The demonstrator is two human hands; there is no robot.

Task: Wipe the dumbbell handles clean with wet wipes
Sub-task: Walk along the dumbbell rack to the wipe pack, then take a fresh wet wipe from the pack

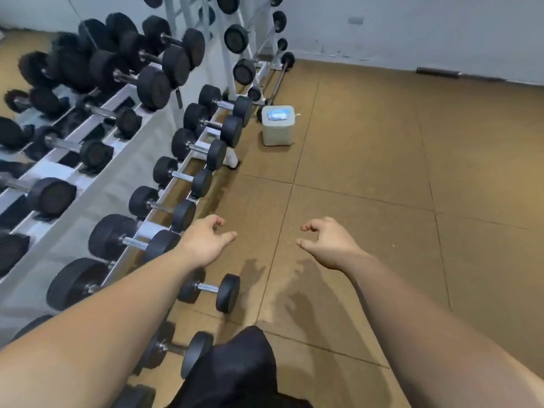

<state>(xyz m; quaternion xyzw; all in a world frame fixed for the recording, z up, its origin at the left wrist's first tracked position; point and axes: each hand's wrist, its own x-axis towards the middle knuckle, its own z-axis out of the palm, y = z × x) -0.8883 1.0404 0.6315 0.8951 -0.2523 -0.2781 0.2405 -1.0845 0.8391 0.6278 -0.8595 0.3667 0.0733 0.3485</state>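
Your hands, left hand (206, 241) and right hand (326, 242), hang loosely curled and hold nothing; the wipes tub (277, 125) waits ahead beside the dumbbell rack (188, 161).

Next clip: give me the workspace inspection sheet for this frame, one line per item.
Surface: brown tiled floor, seams visible.
Job's things: rack dumbbells rest on the white rack; two loose dumbbells lie on the floor beside it; white tub, likely the wipes, stands past the rack's end.
Clutter: dark bar lies by the far wall.
Grippers: left hand and right hand held out, fingers loosely curled, holding nothing.
Cables: nothing seen.
Surroundings: pale wall; upright weight stand behind the rack.
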